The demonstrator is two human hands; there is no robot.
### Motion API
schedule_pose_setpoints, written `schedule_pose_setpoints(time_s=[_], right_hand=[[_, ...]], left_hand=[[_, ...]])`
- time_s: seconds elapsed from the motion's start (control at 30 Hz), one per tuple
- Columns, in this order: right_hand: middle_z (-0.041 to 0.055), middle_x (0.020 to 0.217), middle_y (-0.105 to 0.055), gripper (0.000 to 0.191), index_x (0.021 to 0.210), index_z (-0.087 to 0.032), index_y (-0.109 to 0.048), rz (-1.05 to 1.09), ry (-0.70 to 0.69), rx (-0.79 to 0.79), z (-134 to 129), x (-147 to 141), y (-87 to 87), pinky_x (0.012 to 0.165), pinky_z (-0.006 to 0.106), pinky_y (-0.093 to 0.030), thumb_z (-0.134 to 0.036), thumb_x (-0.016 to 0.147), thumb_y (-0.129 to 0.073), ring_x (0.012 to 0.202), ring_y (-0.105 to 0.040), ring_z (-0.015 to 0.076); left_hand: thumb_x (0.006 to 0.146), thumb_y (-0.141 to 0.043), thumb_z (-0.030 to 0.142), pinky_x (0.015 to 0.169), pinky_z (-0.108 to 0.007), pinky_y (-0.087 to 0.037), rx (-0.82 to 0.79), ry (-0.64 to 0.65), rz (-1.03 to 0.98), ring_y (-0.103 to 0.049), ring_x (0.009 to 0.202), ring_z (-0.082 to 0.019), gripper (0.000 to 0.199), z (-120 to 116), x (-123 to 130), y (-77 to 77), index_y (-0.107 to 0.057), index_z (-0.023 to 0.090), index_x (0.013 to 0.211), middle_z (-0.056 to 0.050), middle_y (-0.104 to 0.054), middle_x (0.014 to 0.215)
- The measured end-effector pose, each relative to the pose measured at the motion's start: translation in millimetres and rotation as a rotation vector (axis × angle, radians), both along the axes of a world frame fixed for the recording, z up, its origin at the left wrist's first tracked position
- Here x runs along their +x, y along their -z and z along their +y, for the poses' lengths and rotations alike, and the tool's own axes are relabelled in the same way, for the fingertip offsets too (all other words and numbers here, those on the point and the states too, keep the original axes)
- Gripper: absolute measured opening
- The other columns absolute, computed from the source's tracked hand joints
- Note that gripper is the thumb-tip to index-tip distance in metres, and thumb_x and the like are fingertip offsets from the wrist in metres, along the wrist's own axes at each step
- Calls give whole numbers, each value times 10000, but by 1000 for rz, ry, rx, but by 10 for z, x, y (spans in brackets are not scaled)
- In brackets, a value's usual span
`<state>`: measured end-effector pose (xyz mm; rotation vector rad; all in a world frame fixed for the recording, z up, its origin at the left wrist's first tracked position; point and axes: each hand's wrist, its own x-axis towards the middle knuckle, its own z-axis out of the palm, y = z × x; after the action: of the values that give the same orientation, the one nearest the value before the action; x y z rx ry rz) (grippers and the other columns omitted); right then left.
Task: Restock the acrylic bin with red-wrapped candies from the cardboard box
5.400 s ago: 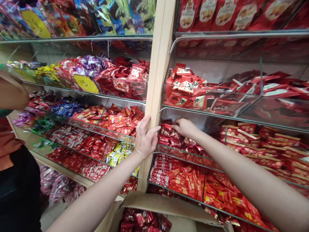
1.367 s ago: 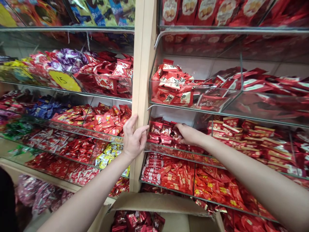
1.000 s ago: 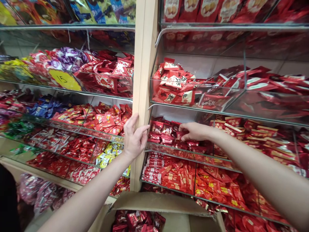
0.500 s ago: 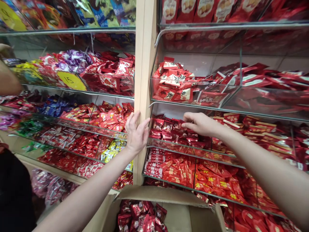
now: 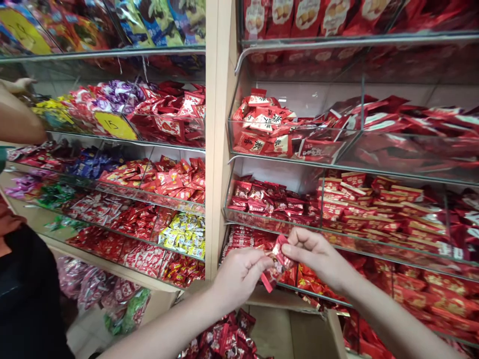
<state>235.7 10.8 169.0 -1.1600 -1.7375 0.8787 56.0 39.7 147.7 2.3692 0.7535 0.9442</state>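
Red packets (image 5: 224,340) part-fill the open cardboard box (image 5: 275,326).

Left hand (image 5: 239,273), right hand (image 5: 313,252) pinching red packet (image 5: 279,260)

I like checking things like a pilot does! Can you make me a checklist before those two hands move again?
1. Hands free: not ok; the left hand and right hand both pinch one red packet.
2. Packet wrapper sealed: cannot tell; fingers cover parts of it.
3. Cardboard box open: ok; dark red packets show inside.
4. Shelf packets behind the clear front panel: ok.
5. Other person's arm away from these hands: ok; it's far off at the picture's left.
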Motion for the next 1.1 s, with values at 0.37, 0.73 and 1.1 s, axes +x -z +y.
schedule_pose_setpoints(time_s=[0.37,0.73,1.1], right_hand=[[30,723,-605,136,778,-202,-508,-707,600,632,498,151,-721,587,240,-352,-303,795,-420,650,-537,147],[3,614,-596,88,631,-199,-494,-1077,279,353,1016,300,-653,516,216,-314,-224,715,-477,564,-512,125],[46,891,-654,268,908,-202,-598,-1166,223,41,942,314,-842,616,228,-411,-258,648,-564,793,-587,173]], left_hand=[[798,-413,146,809,-282,-434,406,-34,-167,-546,885,-133,263,545,-7,-336,-553,148,1021,-69,-617,956],[712,-505,169,769,-272,-437,418,-17,336,-577,864,-169,430,1239,410,-621,-454,187,1139,-54,-623,1002],[653,-551,413,533,-237,-379,419,-133,514,-571,651,-174,254,1312,623,-743,-614,219,804,-24,-646,723]])
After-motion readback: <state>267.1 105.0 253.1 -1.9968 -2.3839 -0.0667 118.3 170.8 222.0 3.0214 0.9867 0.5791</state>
